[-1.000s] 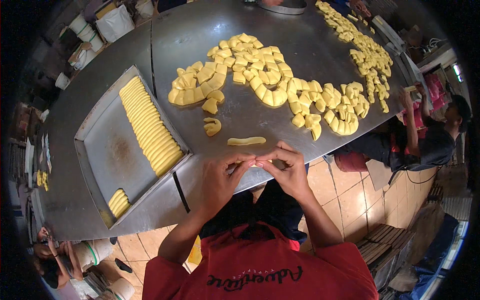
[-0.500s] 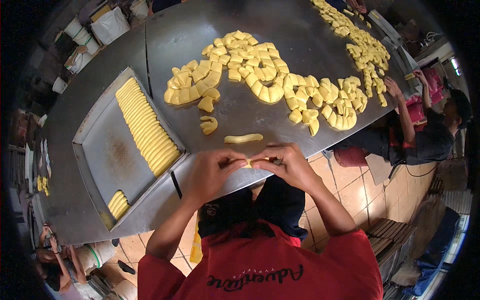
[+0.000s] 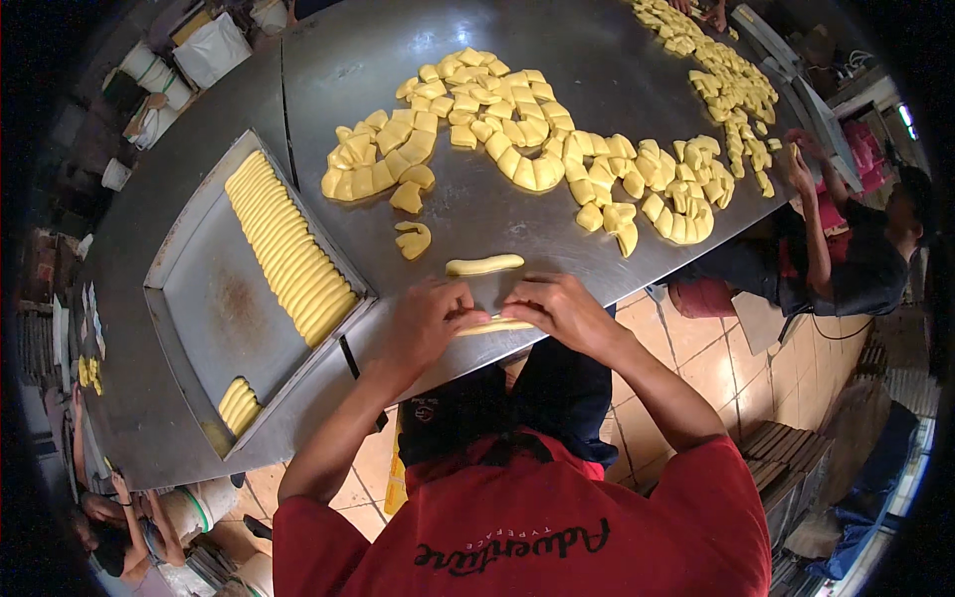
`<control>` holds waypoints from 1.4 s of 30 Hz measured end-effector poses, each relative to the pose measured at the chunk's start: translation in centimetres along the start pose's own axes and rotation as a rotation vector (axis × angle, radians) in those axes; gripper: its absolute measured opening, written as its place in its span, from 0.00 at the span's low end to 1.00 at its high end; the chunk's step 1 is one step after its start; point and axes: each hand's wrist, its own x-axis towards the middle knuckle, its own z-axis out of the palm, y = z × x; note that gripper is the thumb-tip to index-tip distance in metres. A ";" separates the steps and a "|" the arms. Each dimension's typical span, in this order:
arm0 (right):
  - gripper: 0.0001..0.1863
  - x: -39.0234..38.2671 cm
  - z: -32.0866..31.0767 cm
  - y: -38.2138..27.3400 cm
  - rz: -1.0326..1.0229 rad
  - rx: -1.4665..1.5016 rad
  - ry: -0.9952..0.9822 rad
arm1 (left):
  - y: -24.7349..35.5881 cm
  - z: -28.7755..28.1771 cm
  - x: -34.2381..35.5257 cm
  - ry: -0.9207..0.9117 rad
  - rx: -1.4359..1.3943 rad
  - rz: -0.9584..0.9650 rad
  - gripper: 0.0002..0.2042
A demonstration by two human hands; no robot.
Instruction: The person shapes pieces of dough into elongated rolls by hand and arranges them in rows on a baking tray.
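My left hand and my right hand bend their fingers onto a yellow dough strip near the steel table's front edge, thumbs low and a small gap between the hands. Just beyond lies another finished-looking strip, slightly curved. A hook-shaped dough piece sits farther back, below a large winding cluster of cut dough pieces. To my left a metal tray holds a long row of dough strips along its right side and a short group near its front.
The steel table carries more dough at the far right, where a co-worker works. Another person is at the lower left. Buckets stand beyond the table's left edge; stacked boards are at my lower right.
My fingertips have gone from meeting in a pinch to lying apart along the dough, which shows as a longer strip. The right co-worker's hands have shifted.
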 end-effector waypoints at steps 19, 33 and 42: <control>0.16 -1.4 -0.4 -1.0 0.101 -0.169 0.197 | -0.2 0.9 0.2 0.170 0.101 0.170 0.22; 0.16 -2.5 -0.6 0.0 0.046 0.012 0.153 | -1.1 0.8 -1.1 0.144 -0.158 0.144 0.23; 0.26 -1.0 -1.3 -0.7 0.294 -0.443 0.240 | -0.7 0.2 1.0 0.420 0.381 0.365 0.24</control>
